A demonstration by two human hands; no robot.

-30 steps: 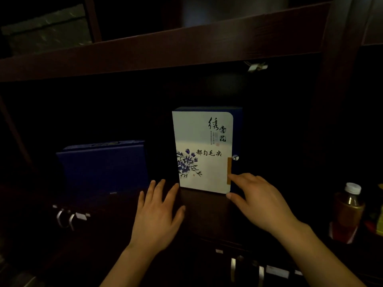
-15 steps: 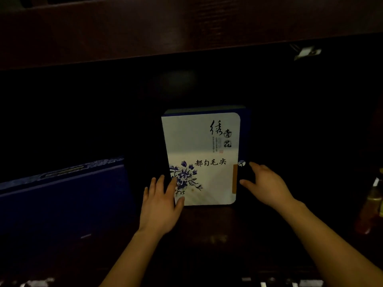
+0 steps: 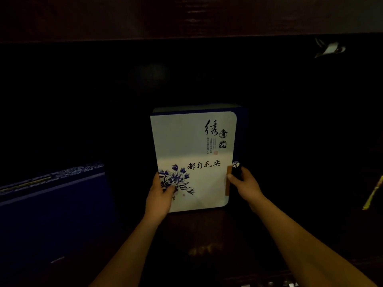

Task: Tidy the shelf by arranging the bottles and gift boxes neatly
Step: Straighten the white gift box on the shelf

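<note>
A white gift box point(image 3: 192, 146) with blue flowers and black calligraphy stands upright on the dark shelf board point(image 3: 203, 241), in the middle of the view. My left hand point(image 3: 159, 195) grips its lower left edge, thumb on the front face. My right hand point(image 3: 244, 183) grips its right edge near the dark blue spine and the small clasp. A second, dark blue gift box point(image 3: 51, 204) lies to the left of it. No bottle is clearly visible.
The shelf recess is very dark. A dark wooden board point(image 3: 186, 15) spans the top of the view. A small pale clip point(image 3: 329, 48) hangs under it at the upper right. A yellowish streak point(image 3: 373, 193) shows at the right edge.
Both hands moved forward from the shelf board and took hold of the white box's two sides. The camera came closer, and the bottle at the right left the view.
</note>
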